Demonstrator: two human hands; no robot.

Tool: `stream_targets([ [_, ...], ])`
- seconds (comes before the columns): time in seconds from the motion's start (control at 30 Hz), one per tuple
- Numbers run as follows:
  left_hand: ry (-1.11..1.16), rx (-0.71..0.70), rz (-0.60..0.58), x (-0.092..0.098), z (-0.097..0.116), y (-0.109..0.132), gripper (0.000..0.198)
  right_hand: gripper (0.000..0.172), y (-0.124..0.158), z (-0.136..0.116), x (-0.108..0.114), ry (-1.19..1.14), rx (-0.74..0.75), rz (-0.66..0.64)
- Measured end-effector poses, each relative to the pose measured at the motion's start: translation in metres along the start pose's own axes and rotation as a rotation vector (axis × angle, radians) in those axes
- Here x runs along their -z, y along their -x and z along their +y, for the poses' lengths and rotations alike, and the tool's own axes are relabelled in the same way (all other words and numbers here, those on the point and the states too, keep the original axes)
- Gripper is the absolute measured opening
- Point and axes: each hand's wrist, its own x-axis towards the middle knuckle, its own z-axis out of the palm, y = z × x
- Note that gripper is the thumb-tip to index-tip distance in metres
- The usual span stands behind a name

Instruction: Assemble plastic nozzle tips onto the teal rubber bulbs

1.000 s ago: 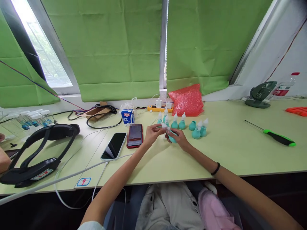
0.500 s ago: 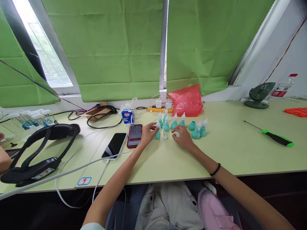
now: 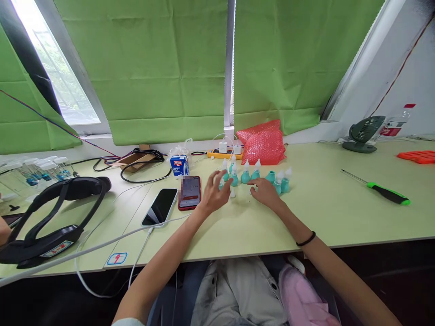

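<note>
Several teal rubber bulb syringes with white nozzle tips stand in a cluster; one upright bulb syringe (image 3: pixel 245 175) is near the middle. My left hand (image 3: pixel 216 194) is open, fingers spread and curved, over the left end of the cluster. It partly covers a bulb there. My right hand (image 3: pixel 267 194) has thumb and index finger closed around a small white nozzle tip (image 3: pixel 252 189), mostly hidden by the fingers. A loose white nozzle tip (image 3: pixel 233 194) stands on the table between my hands. One teal bulb (image 3: pixel 271 176) has an open neck with no tip.
Left of my hands lie a red-cased phone (image 3: pixel 189 194) and a charging phone (image 3: pixel 160 207). Behind are a milk carton (image 3: pixel 179 165), a power strip (image 3: pixel 217 155) and red bubble wrap (image 3: pixel 263 145). A screwdriver (image 3: pixel 387 192) lies right; a black headset (image 3: pixel 61 222) sits left.
My left hand has moved slightly right and its fingers have spread away from the bulb syringe at the left. The right hand stays low near the table, index finger straighter. The view has shifted slightly.
</note>
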Motion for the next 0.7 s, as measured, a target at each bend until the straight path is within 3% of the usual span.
stream_targets([
  [0.13, -0.048, -0.197, -0.215, -0.012, 0.018, 0.006, 0.024, 0.027, 0.003, 0.000, -0.005, -0.010, 0.026, -0.056],
  [0.37, -0.134, -0.224, -0.339, -0.028, 0.023, 0.015, 0.028, 0.023, 0.004, 0.000, -0.007, -0.140, 0.055, -0.117],
  [0.53, -0.110, -0.214, -0.360, -0.034, 0.016, 0.016, 0.025, 0.023, 0.003, -0.008, -0.009, -0.312, 0.039, -0.128],
  [0.7, -0.044, -0.111, -0.267, -0.034, 0.015, 0.013, 0.025, 0.027, 0.002, -0.016, -0.006, -0.578, 0.038, -0.183],
])
